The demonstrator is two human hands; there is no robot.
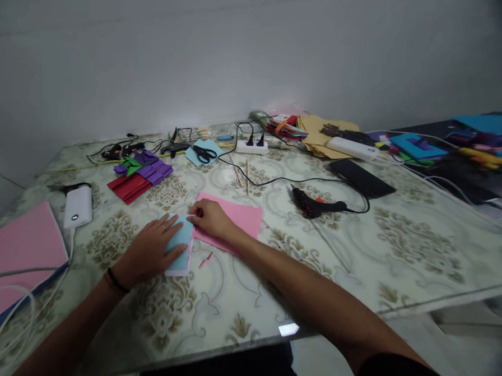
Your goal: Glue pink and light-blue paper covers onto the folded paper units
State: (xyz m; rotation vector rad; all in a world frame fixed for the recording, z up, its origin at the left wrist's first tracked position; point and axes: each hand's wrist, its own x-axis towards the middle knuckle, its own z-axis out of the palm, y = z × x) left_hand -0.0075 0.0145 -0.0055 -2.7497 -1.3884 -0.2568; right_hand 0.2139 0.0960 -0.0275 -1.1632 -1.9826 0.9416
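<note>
My left hand (153, 247) lies flat with fingers spread on a small light blue sheet (182, 241) that rests on a pale pink piece on the table. My right hand (211, 217) is curled with its fingertips pinched at the top edge of the blue sheet; whatever the fingers hold is too small to make out. Under the right wrist lies a larger pink sheet (241, 218). A small pink scrap (205, 259) sits just below the hands.
A black glue gun (317, 205) with its cord lies to the right. Scissors (203, 153), a power strip (252, 147), red and purple folded strips (140, 176), a white power bank (78, 206), pink foam sheets (14, 254) and paper stacks (321, 133) ring the patterned table (399, 240).
</note>
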